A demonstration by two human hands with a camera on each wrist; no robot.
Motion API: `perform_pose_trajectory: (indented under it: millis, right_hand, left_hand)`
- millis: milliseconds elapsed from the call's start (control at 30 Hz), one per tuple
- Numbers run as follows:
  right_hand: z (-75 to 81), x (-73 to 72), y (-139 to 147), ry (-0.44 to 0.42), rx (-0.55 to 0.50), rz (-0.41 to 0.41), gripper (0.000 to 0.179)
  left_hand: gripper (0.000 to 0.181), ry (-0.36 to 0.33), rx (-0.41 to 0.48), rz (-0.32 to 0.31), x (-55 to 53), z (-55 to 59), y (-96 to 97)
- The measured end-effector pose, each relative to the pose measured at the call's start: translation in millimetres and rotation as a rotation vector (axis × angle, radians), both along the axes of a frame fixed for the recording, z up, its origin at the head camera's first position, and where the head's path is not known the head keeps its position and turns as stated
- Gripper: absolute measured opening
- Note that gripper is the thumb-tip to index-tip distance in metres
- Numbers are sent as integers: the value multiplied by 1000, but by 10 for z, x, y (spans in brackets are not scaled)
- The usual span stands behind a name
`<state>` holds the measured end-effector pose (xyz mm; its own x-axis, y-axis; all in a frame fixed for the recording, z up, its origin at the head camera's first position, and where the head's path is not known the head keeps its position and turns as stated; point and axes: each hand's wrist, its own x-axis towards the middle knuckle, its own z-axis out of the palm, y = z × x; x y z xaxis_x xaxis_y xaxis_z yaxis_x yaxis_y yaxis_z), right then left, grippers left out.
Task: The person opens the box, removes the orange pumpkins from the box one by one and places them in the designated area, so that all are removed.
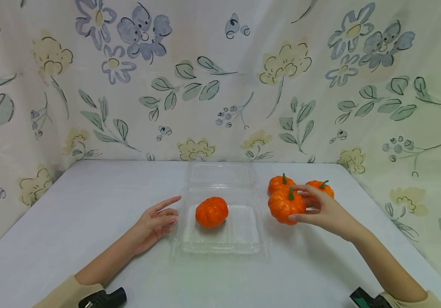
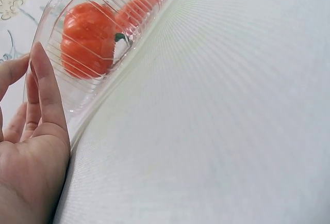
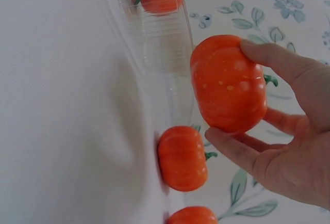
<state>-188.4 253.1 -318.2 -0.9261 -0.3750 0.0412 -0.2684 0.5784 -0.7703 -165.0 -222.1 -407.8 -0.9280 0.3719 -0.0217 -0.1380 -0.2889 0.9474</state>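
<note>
Clock positions are read from the middle of the container, with 12 o'clock at the far side.

Nearest: beige sleeves (image 1: 64, 294) and black wrist devices (image 1: 102, 298) at 7 and 5 o'clock.

The clear plastic clamshell container (image 1: 220, 247) sits on the white table (image 1: 220, 284), its lid (image 1: 220, 175) laid back toward 12.

The left hand (image 1: 155, 224) lies at 9 o'clock, index finger extended to the rim, other fingers loosely bent. Actual contact with the rim cannot be confirmed. Judged risk: no firm hold is evident, so a bump could slide this thin, light container.

Inside the base, off the middle toward 10, one orange pumpkin (image 1: 211, 211) is tipped over, stem toward about 4. Judged risk: its rounded side could let it roll if the container is jolted.

The right hand (image 1: 322, 210), near 3 o'clock, pinches a second pumpkin (image 1: 284, 207) between thumb and fingers, stem up, raised above the table. Judged risk: the glossy skin could slip from the fingertips; a drop could strike the neighbours.

Beyond, toward 2 o'clock, two further pumpkins (image 1: 280, 183) rest on the table.

Farthest: a floral curtain (image 1: 220, 85). No defect noted.
</note>
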Motion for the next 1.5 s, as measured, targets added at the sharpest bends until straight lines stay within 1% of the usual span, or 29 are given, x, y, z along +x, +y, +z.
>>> perform_pose_trajectory:
  millis: [200,300,633,933,1033,1500]
  right_hand:
    - [-27,19,35,1,15,-15,76]
    - [-33,31,57,0,21,-22,75]
    - [-59,41,99,2,30,-23,73]
    - [-172,-21,104,-29,28,-26,73]
    - [-195,-31,110,-34,29,-30,74]
    - [-227,-65,146,-55,74,-35,75]
  left_hand:
    - [55,35,25,-34,-11,-20,2]
    - [54,41,34,-41,-15,-27,3]
    - [55,43,26,-41,-10,-32,5]
    - [54,27,14,-21,6,-15,-14]
    - [53,29,16,-24,6,-7,-13]
    - [55,24,17,-22,-2,0,-3]
